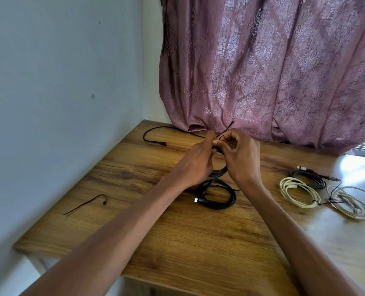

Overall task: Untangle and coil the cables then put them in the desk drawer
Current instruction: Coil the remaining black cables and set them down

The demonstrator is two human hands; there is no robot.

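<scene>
Both hands meet above the tabletop, left hand and right hand curled, pinching a black coil and a thin tie at its top. Just below them lies another black coil. Right of the right hand sit grey and white coils. Left, a loose tie lies near the tabletop's bare left edge.

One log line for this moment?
phase: tying | both hands grip black coiled cable | wooden desk: four coils done

Both hands, left and right, pinching a coiled black cable above the wooden desk.
</scene>
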